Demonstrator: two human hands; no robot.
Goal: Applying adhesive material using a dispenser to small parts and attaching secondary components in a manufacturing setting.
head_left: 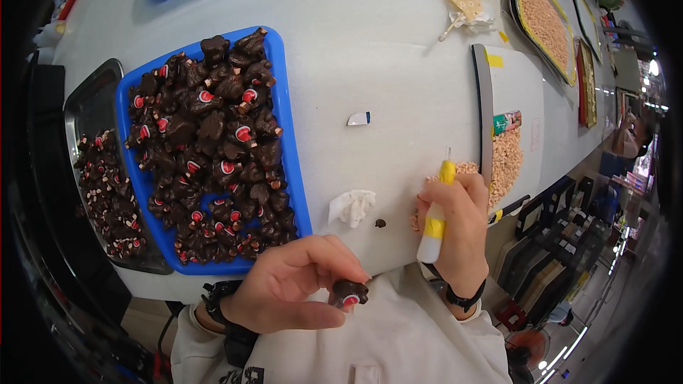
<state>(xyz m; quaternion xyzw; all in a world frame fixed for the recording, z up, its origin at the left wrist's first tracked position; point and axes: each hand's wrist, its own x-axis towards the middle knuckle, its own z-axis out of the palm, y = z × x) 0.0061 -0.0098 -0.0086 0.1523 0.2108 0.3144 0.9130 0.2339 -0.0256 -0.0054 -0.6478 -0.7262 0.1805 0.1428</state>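
Observation:
My left hand (302, 284) pinches a small dark brown figurine (350, 294) with a red, white-rimmed spot, between thumb and fingertips at the near table edge. In my right hand (459, 220) is a white-and-yellow pen-like applicator (435, 227), its thin clear tip pointing away from me. Those right fingers are beside a small heap of peach-coloured pieces (467, 168) on the table and partly cover it. Many similar figurines fill a blue tray (290, 135) at the left, several with red spots and peach bits.
Further left, a metal tray (89, 103) holds more dark figurines. A crumpled white tissue (353, 208), a dark crumb (380, 223) and a small white scrap (359, 119) lie mid-table. On the right, a white board (526, 92) carries peach pieces; behind it stands a tray of them (542, 14).

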